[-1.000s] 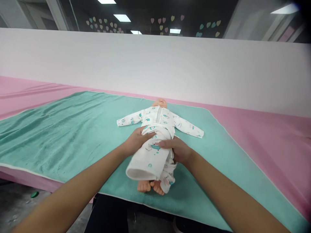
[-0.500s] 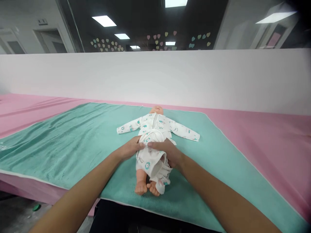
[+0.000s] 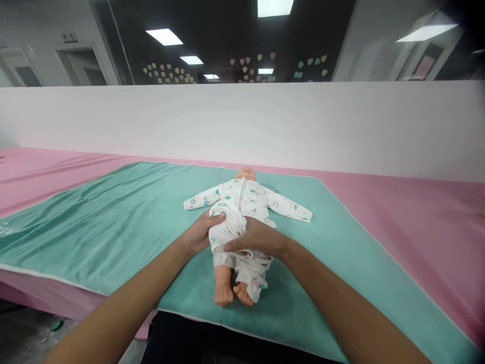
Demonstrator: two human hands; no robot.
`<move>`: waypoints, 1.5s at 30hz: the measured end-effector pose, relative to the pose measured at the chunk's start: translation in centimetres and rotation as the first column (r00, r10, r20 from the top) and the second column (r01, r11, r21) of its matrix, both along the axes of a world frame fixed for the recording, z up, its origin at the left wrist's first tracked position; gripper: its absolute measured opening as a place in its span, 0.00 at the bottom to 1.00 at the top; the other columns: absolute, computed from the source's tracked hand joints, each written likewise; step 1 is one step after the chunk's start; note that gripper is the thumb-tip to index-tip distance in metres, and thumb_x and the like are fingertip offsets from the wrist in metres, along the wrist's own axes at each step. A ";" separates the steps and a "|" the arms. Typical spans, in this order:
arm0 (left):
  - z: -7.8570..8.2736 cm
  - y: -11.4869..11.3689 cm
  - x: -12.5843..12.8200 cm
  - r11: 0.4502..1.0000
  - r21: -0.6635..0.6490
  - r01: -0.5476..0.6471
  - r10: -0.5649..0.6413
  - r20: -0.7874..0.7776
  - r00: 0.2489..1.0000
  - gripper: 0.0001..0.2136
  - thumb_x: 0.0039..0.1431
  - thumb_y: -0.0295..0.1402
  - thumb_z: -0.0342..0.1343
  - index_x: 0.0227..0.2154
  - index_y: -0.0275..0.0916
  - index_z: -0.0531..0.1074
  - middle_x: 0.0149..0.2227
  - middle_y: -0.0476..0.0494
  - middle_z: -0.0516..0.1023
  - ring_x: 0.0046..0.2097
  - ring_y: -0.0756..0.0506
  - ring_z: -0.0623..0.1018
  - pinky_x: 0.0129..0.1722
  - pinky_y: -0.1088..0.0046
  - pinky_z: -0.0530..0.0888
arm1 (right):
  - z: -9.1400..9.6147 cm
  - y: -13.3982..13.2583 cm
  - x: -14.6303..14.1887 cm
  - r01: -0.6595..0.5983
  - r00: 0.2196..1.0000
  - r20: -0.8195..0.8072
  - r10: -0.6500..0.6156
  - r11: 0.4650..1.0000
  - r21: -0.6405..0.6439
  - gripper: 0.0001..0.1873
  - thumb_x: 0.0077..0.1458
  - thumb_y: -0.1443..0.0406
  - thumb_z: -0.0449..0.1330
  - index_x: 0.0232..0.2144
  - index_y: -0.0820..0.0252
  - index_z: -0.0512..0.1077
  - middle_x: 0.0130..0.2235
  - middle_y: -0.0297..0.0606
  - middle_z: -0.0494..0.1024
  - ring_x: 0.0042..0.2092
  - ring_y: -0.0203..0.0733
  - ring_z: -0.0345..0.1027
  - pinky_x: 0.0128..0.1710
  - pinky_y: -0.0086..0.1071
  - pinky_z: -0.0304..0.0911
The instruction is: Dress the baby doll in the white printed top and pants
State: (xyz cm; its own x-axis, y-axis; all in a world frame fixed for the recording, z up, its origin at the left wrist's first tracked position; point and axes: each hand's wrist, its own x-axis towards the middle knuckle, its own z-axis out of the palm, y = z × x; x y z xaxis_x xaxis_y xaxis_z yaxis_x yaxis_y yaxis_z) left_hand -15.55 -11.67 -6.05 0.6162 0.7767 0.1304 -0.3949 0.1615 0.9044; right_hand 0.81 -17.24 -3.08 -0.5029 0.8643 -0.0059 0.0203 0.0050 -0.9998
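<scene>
A baby doll (image 3: 247, 173) lies on its back on the green blanket (image 3: 151, 202), feet toward me. It wears a white printed long-sleeved top (image 3: 252, 198), sleeves spread to both sides. White printed baby trousers (image 3: 223, 232) are bunched over its hips and legs; both bare feet show below. My left hand (image 3: 204, 230) grips the trousers at the doll's left-hand side in view, thumb on top. Across the front, my right hand (image 3: 257, 237) is closed on the trouser fabric, its thumb pointing left. The fingertips of both hands are partly hidden by cloth.
Pink covering (image 3: 428, 217) surrounds the blanket on the padded surface. Behind it runs a low white wall (image 3: 242, 121) with dark glass above, dotted with heart stickers. A small green object (image 3: 56, 325) lies on the floor at lower left.
The trouser fabric has shifted and its open leg end no longer gapes toward me. My right hand has turned lower across the cloth; my left hand has moved slightly left.
</scene>
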 end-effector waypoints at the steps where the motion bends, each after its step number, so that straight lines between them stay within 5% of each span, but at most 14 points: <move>1: 0.0 -0.1 0.1 1.000 0.015 -0.016 0.016 -0.011 1.000 0.21 0.49 0.33 0.59 0.47 0.30 0.68 0.31 0.39 0.79 0.31 0.43 0.78 0.33 0.70 0.73 | -0.1 0.0 0.0 0.011 1.000 -0.025 -0.011 1.000 -0.002 0.27 0.32 0.62 0.70 0.39 0.59 0.71 0.35 0.35 0.75 0.36 0.39 0.67 0.35 0.31 0.64; 8: 1.5 -2.3 0.9 0.951 0.309 0.015 0.066 -0.250 0.966 0.31 0.47 0.38 0.60 0.53 0.33 0.59 0.39 0.37 0.76 0.40 0.40 0.76 0.38 0.66 0.72 | -1.5 0.5 0.2 0.254 0.908 -0.348 -0.231 0.967 0.021 0.14 0.46 0.57 0.62 0.31 0.63 0.70 0.19 0.29 0.67 0.22 0.33 0.60 0.26 0.30 0.61; 11: 2.7 -3.7 1.3 0.859 0.512 -0.015 0.244 -0.384 0.891 0.38 0.40 0.34 0.64 0.55 0.37 0.54 0.49 0.38 0.69 0.49 0.39 0.70 0.46 0.63 0.69 | -1.8 0.6 0.2 0.400 0.881 -0.328 -0.342 0.908 0.126 0.18 0.45 0.57 0.62 0.37 0.61 0.69 0.30 0.34 0.74 0.31 0.37 0.66 0.32 0.32 0.63; 16: 5.2 -5.3 2.7 0.666 0.745 0.031 0.537 -0.508 0.674 0.28 0.48 0.28 0.53 0.54 0.41 0.55 0.49 0.42 0.66 0.49 0.43 0.69 0.44 0.67 0.69 | -1.9 0.5 0.5 0.459 0.887 -0.212 -0.410 0.828 0.322 0.21 0.45 0.55 0.61 0.40 0.60 0.69 0.40 0.39 0.74 0.43 0.45 0.66 0.43 0.37 0.61; 20: 5.8 -4.8 3.5 0.448 0.866 0.220 0.763 -0.499 0.411 0.19 0.46 0.24 0.50 0.45 0.40 0.62 0.43 0.43 0.69 0.43 0.43 0.71 0.40 0.69 0.68 | -1.8 0.1 1.1 0.331 0.941 -0.209 -0.266 0.851 0.407 0.27 0.43 0.56 0.63 0.47 0.57 0.66 0.49 0.39 0.71 0.51 0.46 0.62 0.51 0.40 0.57; 22: 5.3 -3.9 3.6 0.398 0.873 0.282 0.833 -0.473 0.286 0.14 0.46 0.24 0.49 0.39 0.39 0.64 0.40 0.42 0.70 0.41 0.43 0.72 0.38 0.70 0.68 | -1.7 0.0 1.5 0.249 0.967 -0.165 -0.195 0.862 0.442 0.32 0.41 0.59 0.65 0.50 0.56 0.63 0.52 0.38 0.68 0.54 0.46 0.59 0.53 0.40 0.55; 25: 4.5 -2.8 3.6 0.445 0.843 0.302 0.856 -0.499 0.134 0.11 0.49 0.23 0.47 0.36 0.37 0.65 0.35 0.42 0.73 0.38 0.43 0.73 0.35 0.71 0.67 | -1.9 0.1 1.6 0.200 0.978 -0.045 -0.202 0.866 0.458 0.32 0.40 0.64 0.63 0.50 0.55 0.62 0.51 0.37 0.68 0.52 0.45 0.61 0.51 0.39 0.57; 27: 4.5 -2.8 3.4 0.511 0.795 0.326 0.818 -0.566 0.099 0.09 0.50 0.25 0.46 0.35 0.36 0.67 0.34 0.41 0.74 0.37 0.43 0.74 0.35 0.72 0.66 | -2.2 0.3 1.4 0.208 0.966 0.040 -0.257 0.856 0.472 0.26 0.42 0.66 0.60 0.47 0.55 0.63 0.47 0.36 0.71 0.48 0.44 0.64 0.46 0.37 0.59; 30: 5.5 -4.7 2.7 0.650 0.684 0.331 0.680 -0.718 0.147 0.06 0.49 0.28 0.49 0.30 0.35 0.70 0.35 0.41 0.76 0.38 0.43 0.74 0.35 0.73 0.67 | -2.3 0.3 1.0 0.223 0.907 0.204 -0.369 0.831 0.510 0.17 0.42 0.67 0.56 0.39 0.57 0.65 0.38 0.34 0.73 0.40 0.42 0.66 0.37 0.33 0.60; 33: 6.5 -8.3 1.4 0.857 0.496 0.138 0.452 -0.853 0.261 0.09 0.46 0.34 0.53 0.31 0.37 0.72 0.34 0.45 0.77 0.35 0.44 0.74 0.29 0.76 0.67 | -1.8 -0.3 0.8 0.101 0.856 0.376 -0.354 0.829 0.550 0.11 0.43 0.62 0.57 0.33 0.57 0.65 0.34 0.33 0.73 0.35 0.40 0.64 0.31 0.30 0.56; 35: 6.6 -11.0 0.6 0.928 0.372 0.011 0.346 -0.873 0.343 0.12 0.44 0.36 0.55 0.33 0.37 0.73 0.33 0.46 0.77 0.32 0.45 0.74 0.26 0.76 0.66 | -1.2 -0.9 0.8 -0.040 0.808 0.502 -0.308 0.822 0.568 0.11 0.45 0.59 0.56 0.31 0.57 0.65 0.32 0.33 0.73 0.33 0.39 0.64 0.29 0.28 0.52; 40: 4.9 -15.1 -0.3 0.926 0.341 -0.161 0.377 -0.818 0.434 0.14 0.42 0.36 0.57 0.33 0.35 0.72 0.34 0.46 0.77 0.35 0.45 0.74 0.30 0.76 0.67 | -0.8 -2.2 0.6 -0.289 0.569 0.728 -0.383 0.736 0.613 0.14 0.47 0.53 0.54 0.30 0.57 0.66 0.28 0.35 0.72 0.31 0.40 0.63 0.26 0.29 0.44; 45: 2.3 -15.6 -0.4 0.921 0.364 -0.137 0.382 -0.781 0.493 0.12 0.45 0.34 0.53 0.35 0.36 0.70 0.34 0.47 0.76 0.38 0.44 0.75 0.34 0.73 0.69 | -1.4 -2.9 0.4 -0.363 0.577 0.719 -0.388 0.667 0.651 0.14 0.46 0.53 0.55 0.29 0.57 0.66 0.26 0.33 0.72 0.27 0.37 0.62 0.25 0.30 0.41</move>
